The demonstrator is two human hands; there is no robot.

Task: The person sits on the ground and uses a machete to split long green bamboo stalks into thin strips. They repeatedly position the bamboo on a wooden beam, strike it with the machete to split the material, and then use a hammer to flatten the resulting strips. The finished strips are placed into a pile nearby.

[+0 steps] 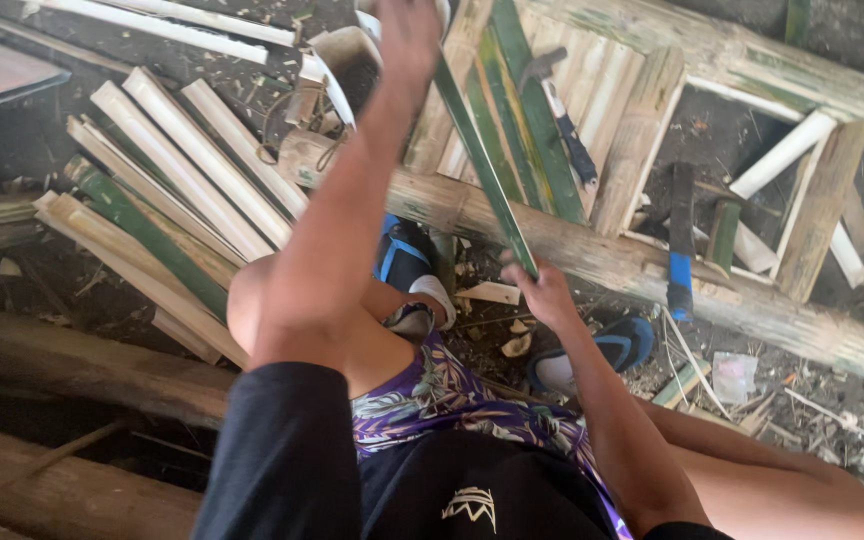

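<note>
The person sits on the ground with a green bamboo strip (482,160) slanting between both hands: the left hand (407,35) grips its upper end, raised high, while the right hand (542,290) pinches the lower end near the knee. The strip looks mid-handling, judged to be held for checking or trimming, so the next move calls for a firm two-ended grip. Around lie split bamboo slats (182,170), a bamboo pole (652,270), a hammer (562,115) and shavings on the dirt floor (772,400).
</note>
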